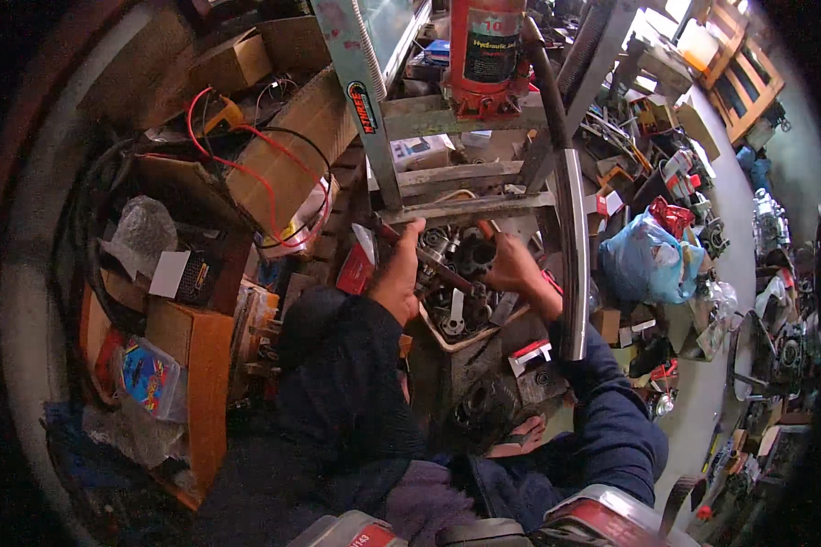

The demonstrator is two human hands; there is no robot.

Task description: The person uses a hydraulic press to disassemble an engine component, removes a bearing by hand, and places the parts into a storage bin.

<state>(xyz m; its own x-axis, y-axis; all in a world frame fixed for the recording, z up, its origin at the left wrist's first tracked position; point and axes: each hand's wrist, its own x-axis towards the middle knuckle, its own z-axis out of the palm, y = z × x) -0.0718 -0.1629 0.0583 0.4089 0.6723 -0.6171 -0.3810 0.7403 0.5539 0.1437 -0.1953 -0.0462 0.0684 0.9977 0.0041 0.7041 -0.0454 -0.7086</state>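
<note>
My left hand (398, 272) reaches up beside the lower crossbar (465, 206) of a grey press frame, fingers curled and partly hidden; what they hold is unclear. My right hand (511, 264) is closed on a dark, ring-shaped metal part (473, 256) below that crossbar. A dark bar (450, 276) slants between my hands, over a pale tray (440, 339) of metal parts. A red hydraulic jack (483, 96) stands upright on the frame above. A long steel tube (572, 255) hangs vertically to the right, crossing in front of my right forearm.
Cardboard boxes (184, 383) with cables and plastic wrap crowd the left. On the right are a blue plastic bag (648, 260), scattered parts and cartons, and a wooden pallet (748, 73) at the back. My bare foot (520, 438) shows below the tray.
</note>
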